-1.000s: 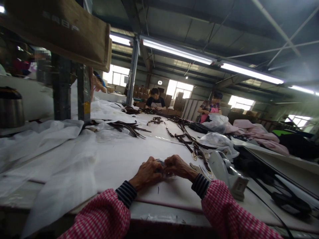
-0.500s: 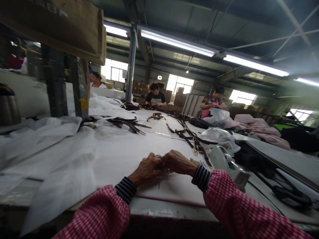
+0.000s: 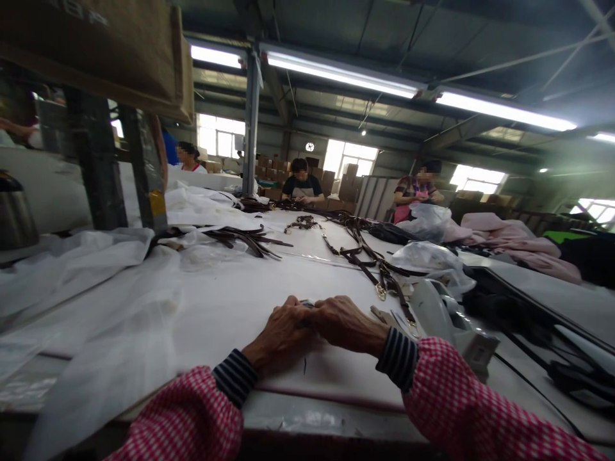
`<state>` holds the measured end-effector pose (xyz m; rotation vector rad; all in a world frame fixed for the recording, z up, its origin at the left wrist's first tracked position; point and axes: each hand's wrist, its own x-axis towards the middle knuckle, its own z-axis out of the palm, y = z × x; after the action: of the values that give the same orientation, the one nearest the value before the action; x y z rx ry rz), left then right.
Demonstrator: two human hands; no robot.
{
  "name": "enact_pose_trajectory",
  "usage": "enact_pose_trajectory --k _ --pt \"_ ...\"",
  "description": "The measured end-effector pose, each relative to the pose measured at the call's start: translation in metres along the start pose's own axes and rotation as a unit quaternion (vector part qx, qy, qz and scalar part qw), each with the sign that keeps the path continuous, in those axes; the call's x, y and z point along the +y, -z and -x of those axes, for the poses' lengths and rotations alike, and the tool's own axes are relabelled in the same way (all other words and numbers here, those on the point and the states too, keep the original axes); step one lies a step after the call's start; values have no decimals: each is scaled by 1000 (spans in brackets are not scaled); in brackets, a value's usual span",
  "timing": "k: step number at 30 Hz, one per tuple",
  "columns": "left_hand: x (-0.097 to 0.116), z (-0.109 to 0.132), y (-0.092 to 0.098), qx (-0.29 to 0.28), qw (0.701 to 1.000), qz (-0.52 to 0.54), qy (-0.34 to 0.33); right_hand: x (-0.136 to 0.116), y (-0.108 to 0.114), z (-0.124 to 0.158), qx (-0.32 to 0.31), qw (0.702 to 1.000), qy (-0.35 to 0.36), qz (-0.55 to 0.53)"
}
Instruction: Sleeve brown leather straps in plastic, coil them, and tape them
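Note:
Close together over the near part of the white table (image 3: 216, 307), my left hand (image 3: 284, 330) and my right hand (image 3: 343, 323) meet at the fingers. Both are closed, knuckles up, round a small thing of which only a pale, shiny edge (image 3: 306, 302) shows between them. Its kind is hidden by the fingers. A short dark mark (image 3: 304, 365) lies on the tabletop just below my hands. Beyond my right hand are dark brown leather straps (image 3: 365, 262) with gold-coloured buckles (image 3: 381, 292).
White translucent sheeting (image 3: 115, 333) covers the left side. Another bundle of dark straps (image 3: 240, 238) lies behind it. To the right stand a white device (image 3: 432, 314) and clear plastic bags (image 3: 427, 256). A metal post (image 3: 144, 173) rises at left. Two people (image 3: 302, 182) (image 3: 418, 189) work across the table.
My hands stay together over the same spot, the right one turned slightly flatter over the left. The view has shifted a little.

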<state>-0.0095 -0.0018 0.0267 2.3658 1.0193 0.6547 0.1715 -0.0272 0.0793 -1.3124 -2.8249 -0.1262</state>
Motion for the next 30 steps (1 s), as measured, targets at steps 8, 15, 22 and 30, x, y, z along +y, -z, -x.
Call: enact_pose_trajectory --k 8,15,22,30 --pt "-6 -1 -10 27 999 20 5 -14 -42 23 119 993 -9 22" --pt "-6 -1 -11 43 998 33 34 -27 -63 42 138 988 -63 -7" --pt "-1 1 -8 42 997 46 47 -39 -67 62 129 988 -80 -12" --pt "-4 2 -5 28 998 47 43 -44 -70 62 129 986 -47 99"
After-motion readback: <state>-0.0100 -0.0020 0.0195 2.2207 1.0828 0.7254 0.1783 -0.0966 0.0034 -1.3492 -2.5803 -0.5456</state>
